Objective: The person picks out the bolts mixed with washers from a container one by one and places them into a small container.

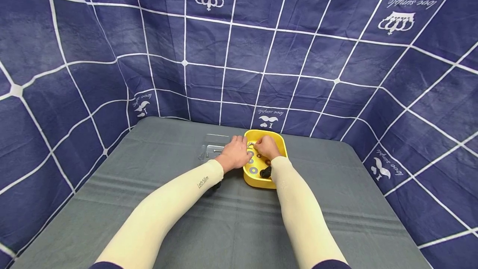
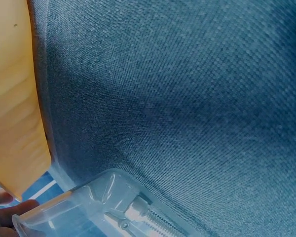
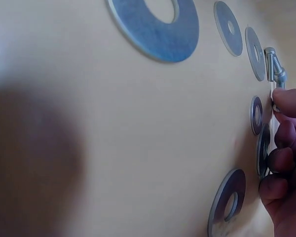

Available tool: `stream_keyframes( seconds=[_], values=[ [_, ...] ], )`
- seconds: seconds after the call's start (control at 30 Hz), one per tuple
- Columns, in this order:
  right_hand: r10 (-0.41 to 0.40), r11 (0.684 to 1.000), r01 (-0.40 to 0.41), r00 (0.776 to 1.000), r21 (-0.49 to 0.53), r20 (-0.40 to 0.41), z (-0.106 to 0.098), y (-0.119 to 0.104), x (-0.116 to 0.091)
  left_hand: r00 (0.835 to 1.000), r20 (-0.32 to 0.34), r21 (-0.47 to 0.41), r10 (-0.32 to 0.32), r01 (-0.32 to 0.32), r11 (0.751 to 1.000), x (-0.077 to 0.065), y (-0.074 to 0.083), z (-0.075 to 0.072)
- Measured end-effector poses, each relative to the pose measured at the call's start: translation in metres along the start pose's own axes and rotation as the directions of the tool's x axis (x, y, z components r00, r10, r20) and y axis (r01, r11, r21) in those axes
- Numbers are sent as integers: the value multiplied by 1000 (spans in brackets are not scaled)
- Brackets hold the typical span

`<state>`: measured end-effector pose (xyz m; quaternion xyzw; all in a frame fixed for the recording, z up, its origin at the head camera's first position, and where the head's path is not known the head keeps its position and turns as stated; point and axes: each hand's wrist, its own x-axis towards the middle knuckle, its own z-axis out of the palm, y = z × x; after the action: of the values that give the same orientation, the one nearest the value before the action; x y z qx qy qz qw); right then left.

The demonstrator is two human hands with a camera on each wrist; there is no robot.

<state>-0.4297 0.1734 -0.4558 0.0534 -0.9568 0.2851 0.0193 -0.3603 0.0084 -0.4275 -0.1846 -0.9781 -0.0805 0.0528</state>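
Note:
Inside the yellow bin (image 1: 257, 183), my right hand (image 1: 267, 146) reaches to the far end. It pinches a silvery bolt (image 3: 279, 81) there; another bolt (image 3: 270, 61) lies against it. Flat metal washers (image 3: 177, 39) are spread over the bin's floor. My left hand (image 1: 236, 152) holds the bin's left rim, thumb over the inner side; its fingers (image 2: 12, 212) are partly cut off in the left wrist view. Beside that hand is a clear plastic tray (image 2: 113, 180) with a bolt (image 2: 158, 222) in it.
A black rounded object (image 1: 266, 172) sits in the near end of the bin. Another dark object (image 1: 216, 186) shows partly under my left sleeve. A clear flat piece (image 1: 218, 138) lies behind the tray. Blue checked cloth (image 1: 239, 53) hangs behind the grey table (image 1: 179, 136).

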Motion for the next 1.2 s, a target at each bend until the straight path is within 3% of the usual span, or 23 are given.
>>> stream_keyframes(
  seconds=[0.57, 0.77, 1.2],
  values=[
    [-3, 1000, 4, 1000, -23, 28, 0, 0, -2, 1000, -19, 39, 4, -3, 999, -1, -11, -3],
    [5, 1000, -4, 999, -15, 53, -11, -5, -5, 998, -47, 69, 32, -29, 997, -2, -16, -8],
    [-53, 996, 56, 998, -76, 31, -32, -15, -10, 999, -33, 80, 4, -2, 997, -3, -30, -18]
  ],
)
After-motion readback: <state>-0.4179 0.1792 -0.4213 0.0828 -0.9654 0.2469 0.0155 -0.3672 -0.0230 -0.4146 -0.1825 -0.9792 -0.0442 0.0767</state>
